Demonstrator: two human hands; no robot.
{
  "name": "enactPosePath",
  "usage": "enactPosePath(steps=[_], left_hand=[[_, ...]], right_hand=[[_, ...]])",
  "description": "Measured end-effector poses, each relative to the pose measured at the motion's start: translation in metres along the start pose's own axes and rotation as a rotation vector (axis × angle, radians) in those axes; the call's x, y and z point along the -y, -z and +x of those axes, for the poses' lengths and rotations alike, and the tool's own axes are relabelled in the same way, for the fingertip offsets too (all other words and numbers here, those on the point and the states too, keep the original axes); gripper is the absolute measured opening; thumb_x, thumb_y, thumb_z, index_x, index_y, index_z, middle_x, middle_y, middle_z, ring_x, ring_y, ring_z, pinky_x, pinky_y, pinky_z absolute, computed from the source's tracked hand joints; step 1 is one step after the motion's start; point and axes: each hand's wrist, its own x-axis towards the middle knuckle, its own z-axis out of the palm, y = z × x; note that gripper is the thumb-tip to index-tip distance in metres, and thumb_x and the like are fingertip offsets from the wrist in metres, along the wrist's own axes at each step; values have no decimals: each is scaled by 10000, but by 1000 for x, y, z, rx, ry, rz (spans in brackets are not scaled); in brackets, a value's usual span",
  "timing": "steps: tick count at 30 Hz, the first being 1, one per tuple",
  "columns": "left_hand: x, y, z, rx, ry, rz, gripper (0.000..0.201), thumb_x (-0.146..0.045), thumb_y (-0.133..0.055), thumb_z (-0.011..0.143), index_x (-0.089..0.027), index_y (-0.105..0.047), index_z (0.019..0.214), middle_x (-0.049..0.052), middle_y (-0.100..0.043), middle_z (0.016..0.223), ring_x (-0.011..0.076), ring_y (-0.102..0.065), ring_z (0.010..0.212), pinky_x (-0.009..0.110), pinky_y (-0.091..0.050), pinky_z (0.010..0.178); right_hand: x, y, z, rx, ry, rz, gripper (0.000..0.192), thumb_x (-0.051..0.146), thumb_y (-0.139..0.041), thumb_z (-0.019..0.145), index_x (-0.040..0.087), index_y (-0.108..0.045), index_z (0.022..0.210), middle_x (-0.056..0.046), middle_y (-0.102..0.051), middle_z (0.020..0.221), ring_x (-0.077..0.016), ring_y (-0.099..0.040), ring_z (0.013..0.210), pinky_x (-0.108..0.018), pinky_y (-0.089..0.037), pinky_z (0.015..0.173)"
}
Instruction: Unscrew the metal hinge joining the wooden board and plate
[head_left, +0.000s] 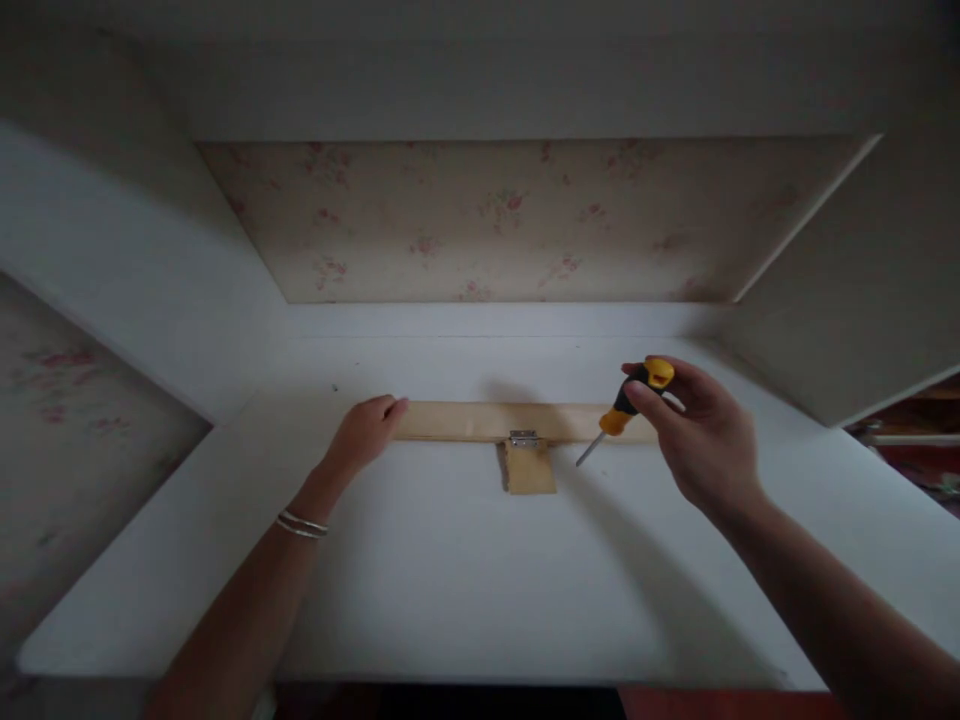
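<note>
A long, flat wooden strip (457, 421) lies across the white surface. My left hand (366, 432) is closed around its left end. A small metal hinge (523, 438) joins the strip's near edge to a short wooden piece (532, 470). In my right hand (709, 440) is a screwdriver (616, 418) with a yellow and black handle, gripped by thumb and fingers. Its metal tip points down and left, to the right of the short piece and apart from the hinge. The strip's right end is partly hidden behind the screwdriver and my right hand.
The white desktop (450, 590) is boxed in by white side panels and a raised ledge (487, 320) at the back. Behind it is floral wallpaper (480, 220). At the far right are shelves (919, 440) with things too dark to make out.
</note>
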Motion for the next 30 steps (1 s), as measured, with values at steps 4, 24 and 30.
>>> enactPosePath(steps=[4, 24, 30], left_hand=[[72, 12, 4, -33, 195, 127, 469, -485, -321, 958, -175, -613, 762, 73, -661, 768, 189, -585, 712, 272, -355, 638], [164, 12, 38, -5, 357, 197, 551, -623, -440, 878, -209, -699, 1134, 85, -661, 1182, 273, -604, 991, 336, -426, 797], [158, 18, 35, 8, 349, 175, 523, -549, -404, 925, -160, -664, 1159, 93, -637, 1212, 243, -564, 1053, 308, -398, 867]], right_hand=[[2, -8, 1, 25, 7, -19, 350, 403, -752, 751, 260, -652, 1055, -41, -696, 1078, -205, -679, 935, -427, -557, 902], [17, -17, 0, 80, 45, -1, 313, 356, -760, 752, 263, -649, 1030, -34, -679, 1116, -189, -657, 924, -432, -570, 868], [22, -25, 0, 70, 78, 2, 334, 350, -743, 772, 249, -630, 1069, -55, -680, 1120, -196, -652, 970, -387, -576, 810]])
